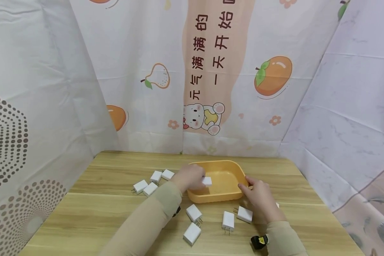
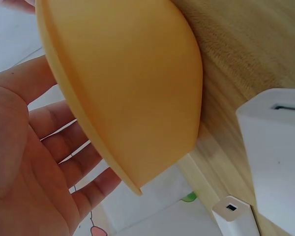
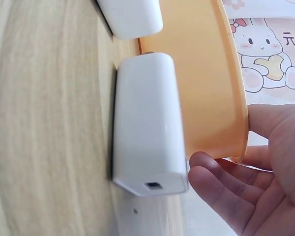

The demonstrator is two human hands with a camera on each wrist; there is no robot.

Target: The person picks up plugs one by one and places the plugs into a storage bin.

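Note:
An orange plastic basket (image 1: 216, 198) sits toward the back of the table. Over its left side my left hand (image 1: 191, 176) holds a white charger plug (image 1: 207, 181) at the fingertips, inside the rim. From the left wrist view, that hand (image 2: 34, 142) reaches behind the basket wall (image 2: 132, 88), which hides its fingertips and the plug. At the basket's right end my right hand (image 1: 260, 196) grips the rim. The right wrist view has this hand's thumb over the rim and its other fingers curled on the outside of the basket (image 3: 206, 83).
Several white charger plugs lie on the wooden table (image 1: 92, 209): a group (image 1: 150, 189) at left, others in front of the basket, such as one (image 1: 192, 233) near the front. A partly hidden white piece (image 1: 277, 205) shows beside my right wrist. Printed curtains (image 1: 140, 117) surround the table.

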